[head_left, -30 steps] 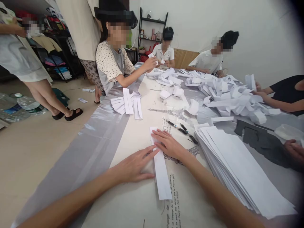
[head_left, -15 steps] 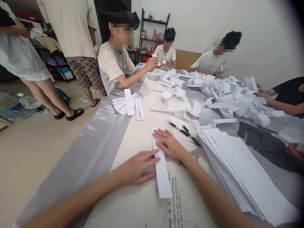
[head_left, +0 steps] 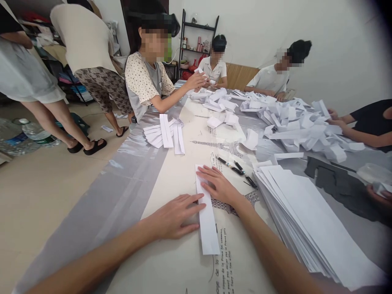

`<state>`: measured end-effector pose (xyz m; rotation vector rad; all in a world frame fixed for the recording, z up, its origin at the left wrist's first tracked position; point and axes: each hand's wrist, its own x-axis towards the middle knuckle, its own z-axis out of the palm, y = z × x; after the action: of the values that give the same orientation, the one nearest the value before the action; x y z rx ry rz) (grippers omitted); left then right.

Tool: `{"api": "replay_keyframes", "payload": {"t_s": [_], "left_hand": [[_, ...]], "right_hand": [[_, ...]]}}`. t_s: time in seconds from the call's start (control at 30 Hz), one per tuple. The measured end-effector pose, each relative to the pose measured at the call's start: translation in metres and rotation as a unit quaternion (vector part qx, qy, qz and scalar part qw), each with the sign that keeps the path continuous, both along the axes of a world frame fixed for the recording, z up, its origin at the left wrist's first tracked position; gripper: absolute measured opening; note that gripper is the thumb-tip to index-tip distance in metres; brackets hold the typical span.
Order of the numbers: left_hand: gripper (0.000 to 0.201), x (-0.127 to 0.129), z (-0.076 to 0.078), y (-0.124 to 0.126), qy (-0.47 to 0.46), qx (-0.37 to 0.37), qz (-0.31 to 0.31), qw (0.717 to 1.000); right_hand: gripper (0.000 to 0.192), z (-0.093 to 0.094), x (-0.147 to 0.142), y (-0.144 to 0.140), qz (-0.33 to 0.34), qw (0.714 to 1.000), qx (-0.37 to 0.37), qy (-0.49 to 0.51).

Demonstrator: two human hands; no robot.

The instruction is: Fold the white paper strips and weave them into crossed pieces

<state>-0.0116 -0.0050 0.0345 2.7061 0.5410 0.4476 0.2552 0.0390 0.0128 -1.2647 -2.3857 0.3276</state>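
Observation:
A long folded strip of white paper [head_left: 208, 228] lies flat on the printed tablecloth [head_left: 171, 261] in front of me. My left hand [head_left: 176, 216] rests at its left edge, fingers stretched out, with the fingertips on the paper. Across the strip's far end lies my right hand [head_left: 219, 183], its fingers spread and pressing down flat. Right of my right forearm is a thick stack of white paper sheets [head_left: 306, 216]. Several folded paper strips [head_left: 165, 132] are fanned out farther off on the left.
A large heap of folded papers [head_left: 303, 122] covers the far right. Several pens [head_left: 235, 167] lie beyond my right hand. A dark cloth [head_left: 339, 188] lies beside the stack. Other people sit around the table [head_left: 101, 196]; two stand at the left near water bottles [head_left: 36, 132].
My hands and the paper strip stay almost still. A standing person at the left has bent forward. At the right edge, a person's hand now shows with white paper.

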Motion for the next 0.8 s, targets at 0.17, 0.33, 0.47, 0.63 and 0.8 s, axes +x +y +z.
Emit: {"api": "replay_keyframes", "payload": {"t_s": [0.17, 0.33, 0.47, 0.63, 0.8], "left_hand": [[0.051, 0.0, -0.002, 0.001, -0.012, -0.007, 0.0, 1.0], [0.046, 0.0, -0.001, 0.001, -0.022, -0.006, -0.005, 1.0], [0.045, 0.0, -0.001, 0.001, -0.025, 0.005, -0.01, 1.0], [0.038, 0.005, -0.001, -0.005, -0.051, 0.092, -0.034, 0.994], [0.029, 0.014, -0.002, -0.016, -0.058, 0.166, -0.076, 0.981]], "right_hand": [[0.047, 0.001, -0.001, -0.001, 0.001, 1.0, 0.001, 0.002], [0.047, 0.0, 0.0, 0.0, 0.006, 1.0, -0.002, 0.0], [0.047, 0.001, 0.0, 0.0, 0.005, 1.0, 0.0, -0.002], [0.046, 0.0, 0.0, 0.0, 0.003, 1.0, 0.008, -0.01], [0.048, -0.002, -0.001, 0.0, 0.002, 1.0, 0.01, -0.016]]}}
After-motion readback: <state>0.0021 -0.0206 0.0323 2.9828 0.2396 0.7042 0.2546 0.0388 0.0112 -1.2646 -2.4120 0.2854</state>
